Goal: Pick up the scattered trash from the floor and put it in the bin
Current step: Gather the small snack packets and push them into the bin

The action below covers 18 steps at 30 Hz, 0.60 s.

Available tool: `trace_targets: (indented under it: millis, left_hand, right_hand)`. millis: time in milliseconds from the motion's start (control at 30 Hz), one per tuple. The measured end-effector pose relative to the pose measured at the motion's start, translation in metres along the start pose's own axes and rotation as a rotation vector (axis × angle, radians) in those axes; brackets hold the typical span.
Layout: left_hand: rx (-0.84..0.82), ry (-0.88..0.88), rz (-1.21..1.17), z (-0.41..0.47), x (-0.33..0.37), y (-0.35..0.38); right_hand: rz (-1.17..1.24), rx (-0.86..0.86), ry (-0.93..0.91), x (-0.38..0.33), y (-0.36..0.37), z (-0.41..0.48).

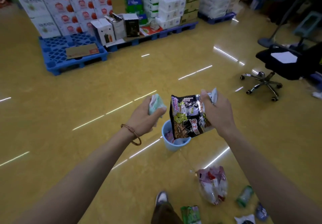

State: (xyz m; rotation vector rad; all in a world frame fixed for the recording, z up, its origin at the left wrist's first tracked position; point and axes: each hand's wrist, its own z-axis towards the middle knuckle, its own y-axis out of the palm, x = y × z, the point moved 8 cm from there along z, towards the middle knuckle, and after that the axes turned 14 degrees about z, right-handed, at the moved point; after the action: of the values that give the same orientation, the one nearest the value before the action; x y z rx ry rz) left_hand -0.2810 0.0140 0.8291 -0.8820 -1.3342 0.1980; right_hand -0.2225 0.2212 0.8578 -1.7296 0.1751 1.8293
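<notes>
- Head view: both arms reach forward over a shiny yellow floor, and a small light blue bin stands on the floor below and between the two hands.
- The left hand has its grip closed around a pale green and white packet; the thumb presses on the packet's lower side. A thin brown bracelet sits on the left wrist.
- The right hand has its grip clamped on the top of a big black snack bag, together with a small white wrapper that sticks out above the fingers.
- The black snack bag hangs down, and its lower edge is in front of the bin's opening; I cannot tell if it touches the rim. Some wrappers already lie inside the bin.
- More trash lies on the floor near the person's shoe: a clear bag with red and white print, a green bottle to the right of it, a green packet at the bottom edge, and some small blue and white pieces in the lower right corner.
- Further away, blue pallets carry stacks of white boxes.
- A black office chair on wheels stands at the right.
</notes>
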Motion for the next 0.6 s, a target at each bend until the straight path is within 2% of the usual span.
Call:
trace_targets:
  millis: [167, 300, 433, 600]
  left_hand:
    - [-0.163, 0.075, 0.041, 0.076, -0.002, 0.037]
    - [-0.210, 0.107, 0.180, 0.141, -0.012, 0.058]
    - [-0.243, 0.131, 0.144, 0.197, -0.011, 0.074]
    - [-0.235, 0.141, 0.242, 0.253, -0.010, 0.093]
  right_hand:
    - [0.042, 0.091, 0.108, 0.045, -0.010, 0.057]
    - [0.104, 0.131, 0.321, 0.093, -0.016, 0.105]
    - [0.253, 0.034, 0.560, 0.133, -0.011, 0.139]
    - [0.381, -0.023, 0.614, 0.152, -0.014, 0.165]
